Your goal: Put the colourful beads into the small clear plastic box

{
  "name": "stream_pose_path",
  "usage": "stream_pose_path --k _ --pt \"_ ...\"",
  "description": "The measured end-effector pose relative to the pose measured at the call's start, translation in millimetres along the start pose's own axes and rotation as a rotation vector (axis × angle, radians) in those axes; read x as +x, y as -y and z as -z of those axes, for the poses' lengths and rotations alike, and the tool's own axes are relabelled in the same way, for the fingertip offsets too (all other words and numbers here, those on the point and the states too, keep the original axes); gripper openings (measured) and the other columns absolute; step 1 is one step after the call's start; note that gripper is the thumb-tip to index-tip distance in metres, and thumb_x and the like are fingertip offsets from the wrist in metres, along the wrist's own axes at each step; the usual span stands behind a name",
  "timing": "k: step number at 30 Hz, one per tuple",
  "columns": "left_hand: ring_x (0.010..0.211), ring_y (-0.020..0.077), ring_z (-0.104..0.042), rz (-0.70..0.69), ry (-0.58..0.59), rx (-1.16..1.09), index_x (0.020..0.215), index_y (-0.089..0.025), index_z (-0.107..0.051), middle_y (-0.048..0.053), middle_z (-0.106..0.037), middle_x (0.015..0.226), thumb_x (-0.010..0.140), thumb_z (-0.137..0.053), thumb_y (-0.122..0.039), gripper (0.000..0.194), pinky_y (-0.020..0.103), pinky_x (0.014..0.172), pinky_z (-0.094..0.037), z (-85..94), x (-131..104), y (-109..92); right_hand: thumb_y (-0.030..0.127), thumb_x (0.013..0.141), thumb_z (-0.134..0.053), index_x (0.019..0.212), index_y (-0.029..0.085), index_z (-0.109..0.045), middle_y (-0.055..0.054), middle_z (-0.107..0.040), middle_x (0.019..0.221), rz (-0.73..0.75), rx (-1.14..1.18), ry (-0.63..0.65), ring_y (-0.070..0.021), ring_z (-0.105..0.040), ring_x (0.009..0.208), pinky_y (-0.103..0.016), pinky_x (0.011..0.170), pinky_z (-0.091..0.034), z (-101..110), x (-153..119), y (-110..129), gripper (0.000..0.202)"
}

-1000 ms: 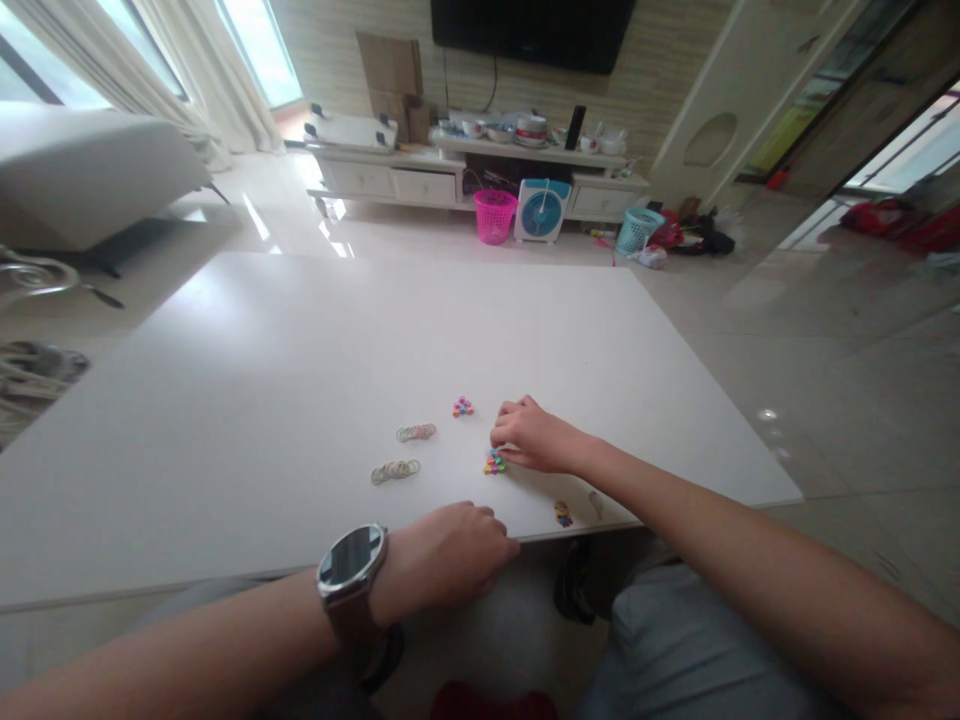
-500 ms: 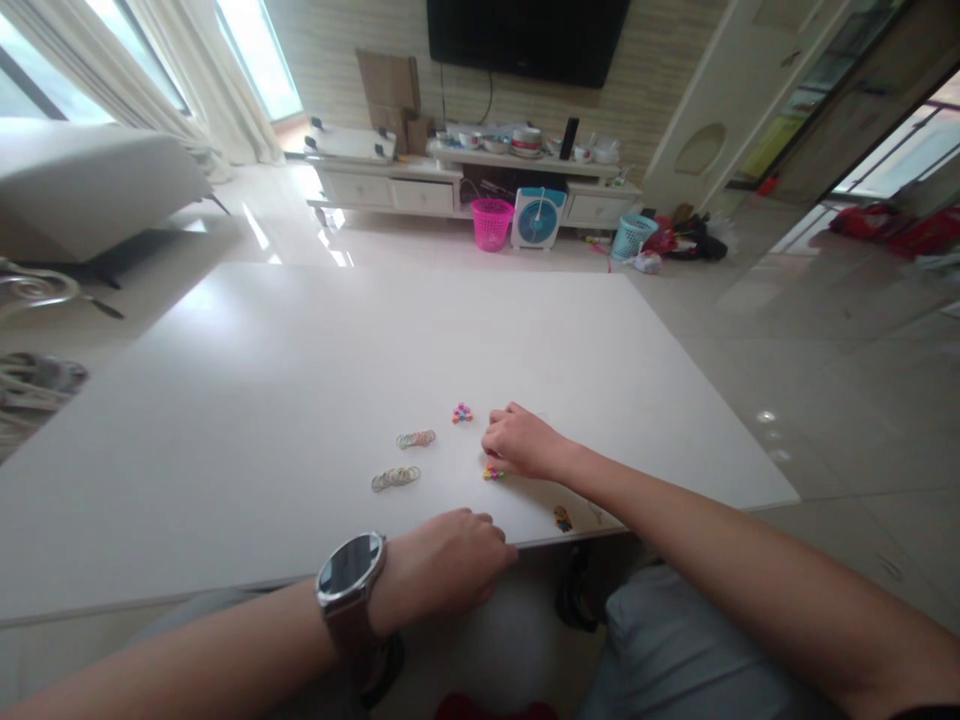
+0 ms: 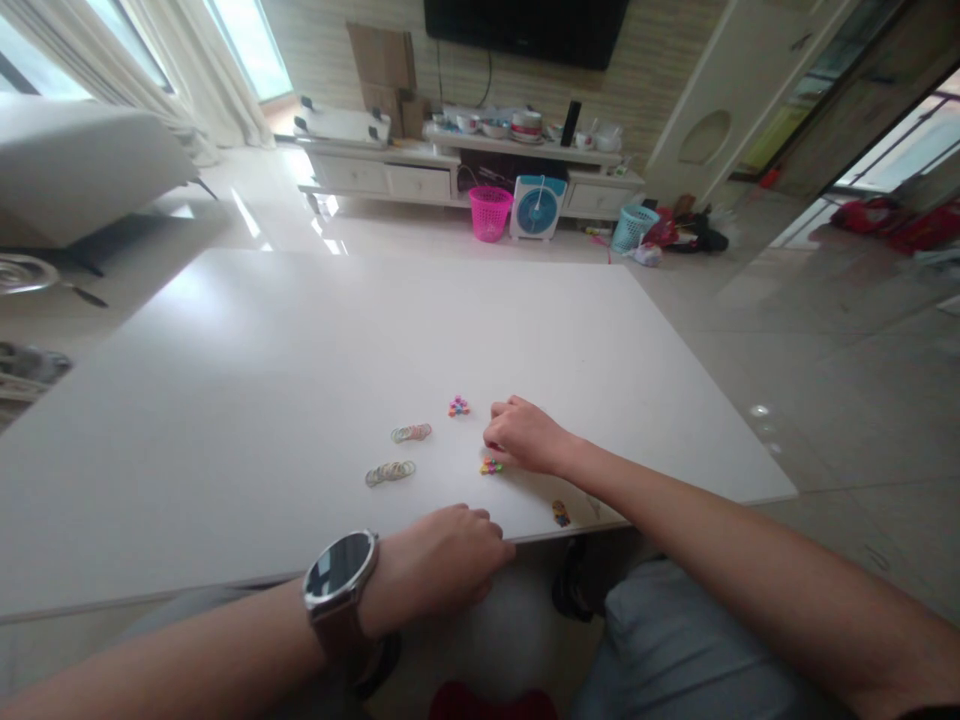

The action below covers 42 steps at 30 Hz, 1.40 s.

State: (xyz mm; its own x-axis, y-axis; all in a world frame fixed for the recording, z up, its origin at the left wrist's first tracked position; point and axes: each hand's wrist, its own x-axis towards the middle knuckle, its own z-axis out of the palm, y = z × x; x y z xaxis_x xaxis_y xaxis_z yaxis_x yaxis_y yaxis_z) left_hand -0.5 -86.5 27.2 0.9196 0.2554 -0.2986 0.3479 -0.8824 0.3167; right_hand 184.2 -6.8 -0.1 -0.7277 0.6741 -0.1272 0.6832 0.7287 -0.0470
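Small multicolour pieces (image 3: 491, 467) — on white tbl (image 3: 300, 350), just beside R hand (image 3: 527, 436).

"How's the tabletop (image 3: 300, 350) finished?"
"Smooth, with a soft gloss."
"And the wristwatch (image 3: 341, 568)?"
"Shiny metal case (image 3: 332, 602), leather-looking strap (image 3: 341, 635)."
"The bead-like pieces (image 3: 491, 467)?"
"Plastic, by the look. Floor tiles (image 3: 750, 400): polished, glossy."

Tbl (image 3: 300, 340) mid-frame; on it, ring rows (image 3: 390, 473) lower ctr-L, small-pc clusters (image 3: 491, 467) R of them; fan (image 3: 538, 208) upper ctr, behind Tbl.
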Motion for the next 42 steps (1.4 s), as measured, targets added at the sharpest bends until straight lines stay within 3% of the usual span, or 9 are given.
stream_pose_path --k 7,11,22,32,42 --pt "0.081 0.0229 -0.068 -0.008 -0.016 -0.005 0.092 -0.019 -0.066 0.006 -0.071 0.086 0.083 -0.06 -0.018 0.01 0.034 0.071 -0.052 -2.7 -1 1 0.022 0.087 -0.059 0.079 0.019 -0.071 -0.005 -0.07 0.083 -0.197 0.178 -0.274 -0.0203 -0.055 0.09 -0.032 0.081 -0.034 18 -17 -39 0.015" --pt "0.081 0.0238 -0.068 -0.016 -0.04 -0.005 0.091 -0.019 -0.065 0.006 -0.071 0.086 0.084 -0.059 -0.018 0.009 0.034 0.071 -0.052 -1.9 -1 1 0.019 0.083 -0.061 0.078 0.019 -0.073 -0.005 -0.066 0.082 -0.21 0.228 -0.236 -0.0186 -0.054 0.086 -0.029 0.078 -0.038 16 -27 -52 0.014" --pt "0.085 0.0251 -0.068 -0.009 0.024 -0.019 0.096 -0.019 -0.065 0.006 -0.072 0.09 0.084 -0.059 -0.018 0.013 0.036 0.074 -0.054 2.9 1 -1 0.021 0.082 -0.063 0.08 0.021 -0.076 -0.005 -0.064 0.079 -0.18 0.135 -0.075 -0.0194 -0.055 0.086 -0.029 0.072 -0.037 1 -20 -49 0.013" --pt "0.09 0.0255 -0.068 0.005 0.073 -0.003 0.099 -0.019 -0.065 0.007 -0.071 0.095 0.086 -0.056 -0.018 0.015 0.038 0.079 -0.054 4.1 0 -1 0.024 0.079 -0.067 0.09 0.019 -0.069 -0.004 -0.065 0.088 -0.2 0.123 -0.131 -0.0188 -0.057 0.089 -0.027 0.073 -0.037 3 -24 -56 0.013" --pt "0.088 0.0245 -0.068 -0.005 0.049 -0.006 0.098 -0.019 -0.065 0.006 -0.072 0.093 0.086 -0.056 -0.018 0.015 0.038 0.077 -0.054 4.2 0 -2 0.02 0.077 -0.066 0.091 0.02 -0.069 -0.006 -0.065 0.092 -0.261 0.096 -0.067 -0.0213 -0.057 0.093 -0.029 0.073 -0.038 6 -16 -47 0.014"
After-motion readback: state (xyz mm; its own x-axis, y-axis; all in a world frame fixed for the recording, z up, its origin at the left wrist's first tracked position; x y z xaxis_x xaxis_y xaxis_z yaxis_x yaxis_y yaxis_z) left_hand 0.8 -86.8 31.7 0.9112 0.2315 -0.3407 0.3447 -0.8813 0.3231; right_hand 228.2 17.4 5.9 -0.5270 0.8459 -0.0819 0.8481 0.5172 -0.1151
